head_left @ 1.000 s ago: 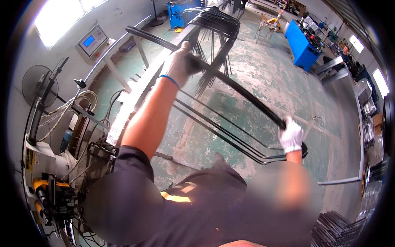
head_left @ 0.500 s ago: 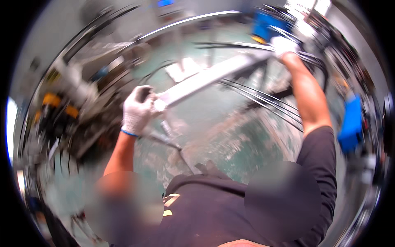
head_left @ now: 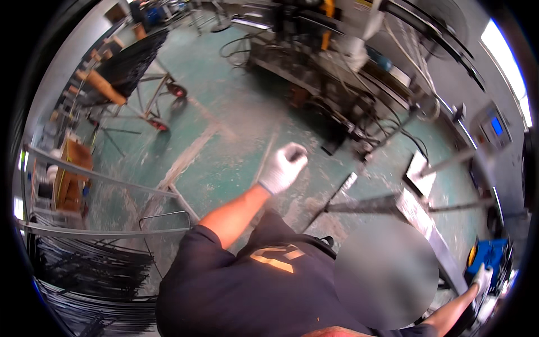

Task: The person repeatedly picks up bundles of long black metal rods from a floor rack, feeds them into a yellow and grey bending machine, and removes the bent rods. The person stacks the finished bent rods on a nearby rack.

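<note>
My left hand [head_left: 283,167], in a white knit glove, is held over the floor in front of me. Its fingers are curled in, a dark patch shows near the fingertips, and no object sticks out of it. Out at the lower right, my right hand [head_left: 482,279], also gloved, reaches to the far end of a long grey metal beam [head_left: 441,247], beside a blue bin [head_left: 489,255]. It is small and blurred there, so its grip does not show. The beam's near end rests on a support arm [head_left: 365,205].
At the left stands a rack with pale metal rails [head_left: 101,230] and bundles of black rods [head_left: 95,269]. A wheeled cart [head_left: 132,73] carries more dark rods. Ahead is a dirty machine [head_left: 314,73] with hoses. A control box [head_left: 493,126] with a blue screen is at right.
My view has swung to the left. My left hand has come away from the beam's near end. My right arm now trails out to the lower right; the rods seen by that hand are no longer distinct.
</note>
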The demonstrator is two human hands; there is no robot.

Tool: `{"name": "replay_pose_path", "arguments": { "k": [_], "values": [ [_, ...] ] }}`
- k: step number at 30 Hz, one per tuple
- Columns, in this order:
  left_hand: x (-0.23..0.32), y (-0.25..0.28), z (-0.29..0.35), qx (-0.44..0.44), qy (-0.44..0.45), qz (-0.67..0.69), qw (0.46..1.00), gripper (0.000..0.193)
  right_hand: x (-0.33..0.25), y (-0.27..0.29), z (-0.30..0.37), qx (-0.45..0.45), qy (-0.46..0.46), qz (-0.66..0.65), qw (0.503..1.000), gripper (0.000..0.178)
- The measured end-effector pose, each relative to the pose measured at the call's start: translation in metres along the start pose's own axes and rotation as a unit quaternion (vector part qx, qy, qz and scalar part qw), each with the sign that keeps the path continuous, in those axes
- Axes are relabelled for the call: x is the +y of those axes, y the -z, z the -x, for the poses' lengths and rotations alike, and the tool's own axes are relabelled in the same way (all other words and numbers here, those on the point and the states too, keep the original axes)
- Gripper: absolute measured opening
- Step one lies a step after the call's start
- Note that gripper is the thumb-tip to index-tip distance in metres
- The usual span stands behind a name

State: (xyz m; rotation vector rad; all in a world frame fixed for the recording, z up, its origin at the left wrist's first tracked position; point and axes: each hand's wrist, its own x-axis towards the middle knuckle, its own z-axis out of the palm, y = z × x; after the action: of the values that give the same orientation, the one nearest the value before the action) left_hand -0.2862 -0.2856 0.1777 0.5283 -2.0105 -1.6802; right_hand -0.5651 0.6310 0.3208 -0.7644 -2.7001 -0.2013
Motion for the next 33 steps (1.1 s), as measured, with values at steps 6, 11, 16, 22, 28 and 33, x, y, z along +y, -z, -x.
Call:
{"name": "replay_pose_path", "arguments": {
  "k": [6, 11, 16, 22, 28, 33],
  "values": [
    [-0.079, 0.109, -0.004, 0.011, 0.200, -0.023, 0.979, 0.015, -0.137, -0.023, 0.208, 0.273, -0.190, -0.295, 0.896, 0.064],
    [-0.119, 0.234, -0.059, 0.080, 0.201, -0.066, 0.974, 0.019, -0.400, -0.099, 0.475, -0.091, 0.045, -0.234, 0.967, 0.058],
    [-0.134, 0.358, -0.136, 0.210, 0.177, -0.038, 0.961, 0.016, -0.591, -0.092, 0.666, -0.471, 0.287, -0.149, 0.821, 0.051],
    [-0.163, 0.484, -0.226, 0.272, 0.090, -0.102, 0.953, 0.014, -0.813, -0.099, 0.713, -0.505, 0.440, -0.084, 0.738, 0.044],
    [-0.094, 0.618, -0.338, 0.341, 0.023, -0.101, 0.934, 0.012, -1.221, -0.039, 0.730, -0.340, 0.504, -0.325, 0.724, 0.045],
    [-0.069, 0.731, -0.384, 0.433, -0.033, -0.169, 0.885, 0.015, -1.451, 0.257, 0.863, -0.303, 0.633, -0.431, 0.567, 0.054]
  ]
}}
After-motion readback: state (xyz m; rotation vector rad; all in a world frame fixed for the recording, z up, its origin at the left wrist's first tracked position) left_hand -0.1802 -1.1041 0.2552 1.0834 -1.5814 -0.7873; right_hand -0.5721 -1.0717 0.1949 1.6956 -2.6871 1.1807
